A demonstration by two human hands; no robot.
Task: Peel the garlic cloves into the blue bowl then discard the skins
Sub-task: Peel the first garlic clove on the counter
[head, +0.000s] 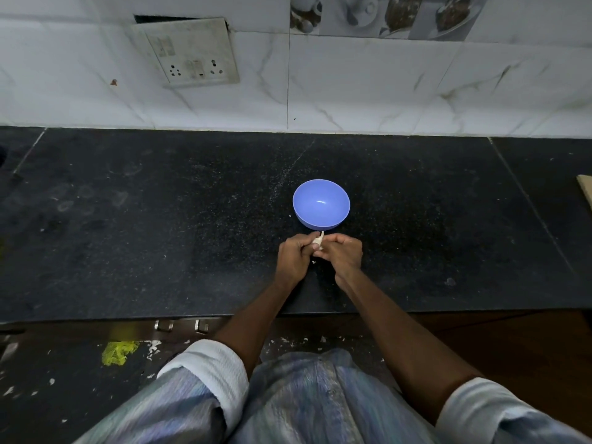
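Both hands pinch one garlic clove (318,241): left hand (293,254), right hand (341,253), just beside the blue bowl (321,203) for an easy drop.

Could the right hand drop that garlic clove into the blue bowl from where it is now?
Probably yes. The right hand pinches the garlic clove together with the left hand, just on the near side of the blue bowl. Nothing lies between them, and the bowl's open top faces up.

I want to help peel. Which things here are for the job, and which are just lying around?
For the job:
pale garlic clove, held by left hand and right hand
round blue plastic bowl, nothing in it
white skin scrap

Just lying about:
white wall socket plate
yellow mesh scrap
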